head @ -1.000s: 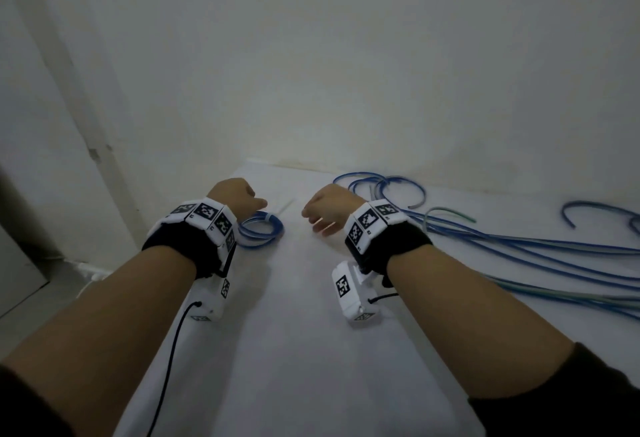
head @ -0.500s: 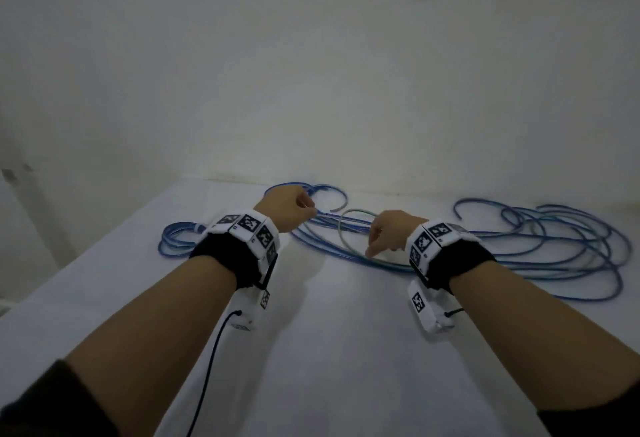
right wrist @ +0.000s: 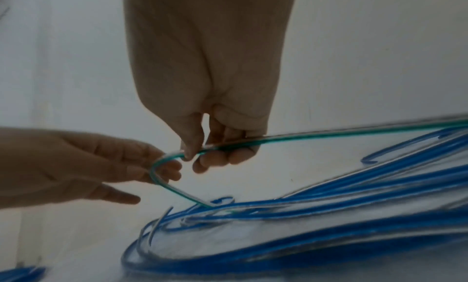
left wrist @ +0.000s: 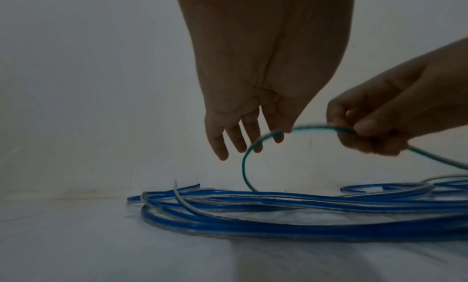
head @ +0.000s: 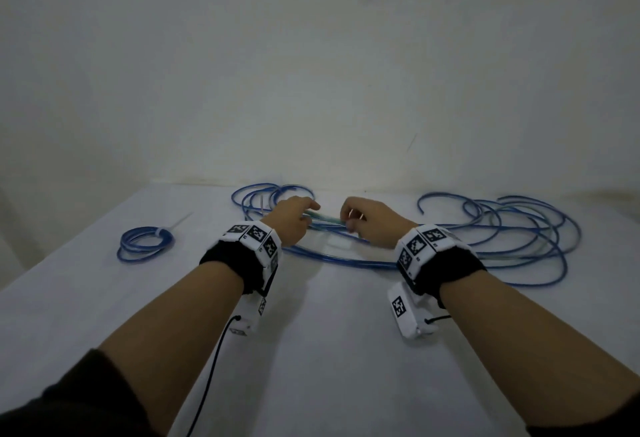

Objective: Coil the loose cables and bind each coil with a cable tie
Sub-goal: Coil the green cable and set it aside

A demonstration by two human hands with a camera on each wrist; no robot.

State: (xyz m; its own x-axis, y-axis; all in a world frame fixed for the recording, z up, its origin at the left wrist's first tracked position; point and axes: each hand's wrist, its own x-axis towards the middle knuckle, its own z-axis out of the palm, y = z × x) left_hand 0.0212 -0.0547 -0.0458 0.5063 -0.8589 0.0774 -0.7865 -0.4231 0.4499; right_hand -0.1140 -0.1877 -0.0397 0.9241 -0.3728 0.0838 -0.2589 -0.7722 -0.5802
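Above the loose blue cables point(head: 381, 260), the right hand point(head: 372, 223) is pinching a green cable point(left wrist: 316, 128), lifting it free for coiling, while the left hand point(head: 289, 218) is reaching, fingers relaxed and empty.

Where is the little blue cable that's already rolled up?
In the head view the tied blue coil lies on the white table at the far left, left of the left hand and apart from the loose blue cables.

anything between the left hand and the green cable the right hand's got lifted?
Nothing visible. The thin green cable arcs up off the pile of loose blue cables, pinched by the right hand. The left hand, fingers straight, is right beside the arc; whether it touches cannot be told.
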